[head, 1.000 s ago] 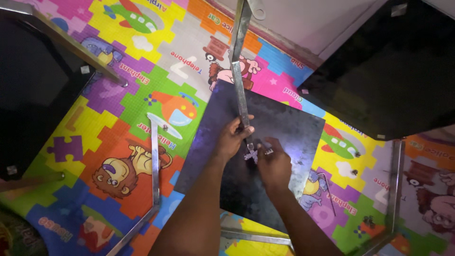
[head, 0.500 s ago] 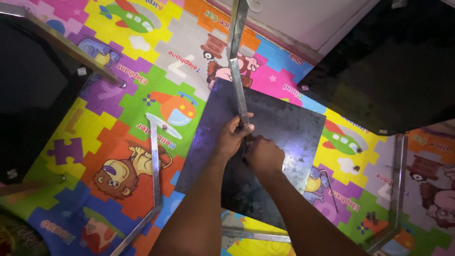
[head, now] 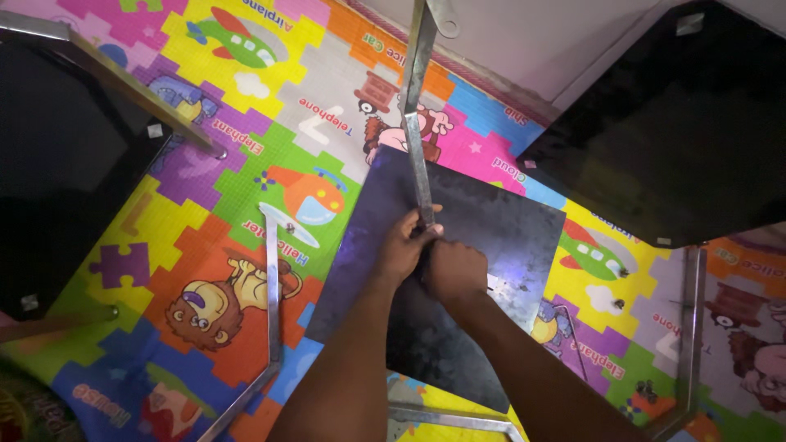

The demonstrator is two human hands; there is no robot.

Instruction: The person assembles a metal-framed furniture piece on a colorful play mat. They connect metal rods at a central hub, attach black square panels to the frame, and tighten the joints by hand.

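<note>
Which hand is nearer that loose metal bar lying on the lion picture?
Left. The left hand is closer to the metal bar; the right hand sits farther away, beyond the left.

**Where things lie on the mat**

A flat panel [head: 483, 245] is laid in the middle of the play mat [head: 237, 164]. A metal bar [head: 416, 106] is stood on the panel. A bent metal bar [head: 273, 303] is laid left of the panel. Another panel [head: 679, 131] is seen at the mat's right edge.

**Around the play mat**

A bright puzzle mat [head: 246, 172] with cartoon animals covers the floor. A dark glass panel [head: 57, 172] lies at its left edge, another dark panel [head: 688, 131] at the upper right. A loose metal bar [head: 273, 303] lies on the mat.
</note>
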